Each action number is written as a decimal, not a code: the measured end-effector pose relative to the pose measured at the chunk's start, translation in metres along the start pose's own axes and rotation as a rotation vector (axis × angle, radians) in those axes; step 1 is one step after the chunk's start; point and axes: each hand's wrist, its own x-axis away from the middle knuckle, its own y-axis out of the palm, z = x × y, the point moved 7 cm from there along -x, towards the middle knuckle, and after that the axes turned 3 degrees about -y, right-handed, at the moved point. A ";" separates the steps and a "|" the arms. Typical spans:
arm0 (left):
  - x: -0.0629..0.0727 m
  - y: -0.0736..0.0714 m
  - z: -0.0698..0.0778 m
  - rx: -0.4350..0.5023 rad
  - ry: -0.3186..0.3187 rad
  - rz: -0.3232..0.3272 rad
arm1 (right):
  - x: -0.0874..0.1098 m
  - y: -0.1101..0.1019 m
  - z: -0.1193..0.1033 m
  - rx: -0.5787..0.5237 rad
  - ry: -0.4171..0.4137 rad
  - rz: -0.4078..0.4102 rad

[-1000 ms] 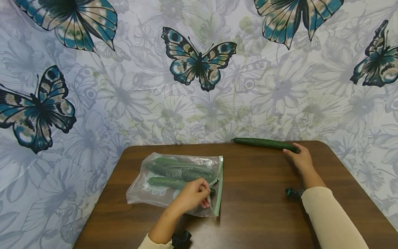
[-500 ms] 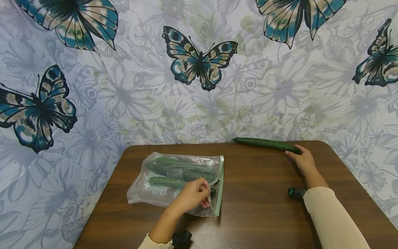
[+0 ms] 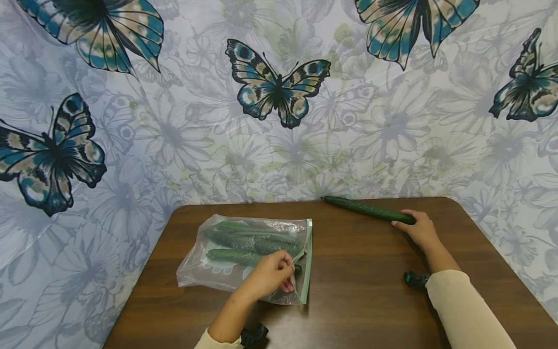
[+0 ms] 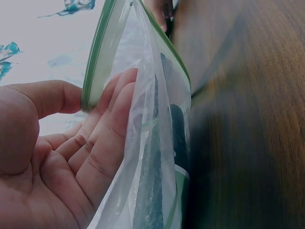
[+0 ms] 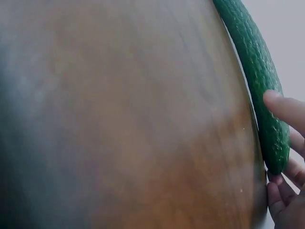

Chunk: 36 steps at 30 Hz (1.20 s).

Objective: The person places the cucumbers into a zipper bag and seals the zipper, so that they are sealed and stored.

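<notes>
A clear plastic zip bag point(image 3: 192, 272) with a pale green strip along its mouth lies on the left half of the table, several cucumbers point(image 3: 231, 255) inside. My left hand point(image 3: 270, 275) pinches one side of the bag's mouth near the strip. In the left wrist view, the thumb and fingers of that left hand point(image 4: 66, 143) hold the green-edged flap point(image 4: 97, 52) and the mouth gapes. At the back right, my right hand point(image 3: 420, 231) grips the near end of a long loose cucumber point(image 3: 362, 207). The right wrist view shows thumb and fingers around this cucumber point(image 5: 255, 62).
The brown wooden table point(image 3: 348, 291) has rounded far corners. Right behind it hangs a floral cloth point(image 3: 187, 97) printed with butterflies. A dark wrist device point(image 3: 255, 334) sits on the left wrist, another dark device point(image 3: 414, 279) on the right.
My right hand has brought the near end of the loose cucumber slightly toward me, so it lies at a steeper slant. The left hand and the bag stay put.
</notes>
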 end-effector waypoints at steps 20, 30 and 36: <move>0.002 -0.001 0.001 -0.022 0.013 0.006 | 0.046 0.036 -0.031 -0.002 -0.013 -0.177; 0.001 -0.001 0.003 -0.036 0.038 0.014 | 0.078 0.038 -0.036 -0.019 -0.030 -0.126; 0.003 -0.003 0.003 -0.043 0.028 0.017 | 0.095 0.038 -0.040 -0.048 -0.056 -0.112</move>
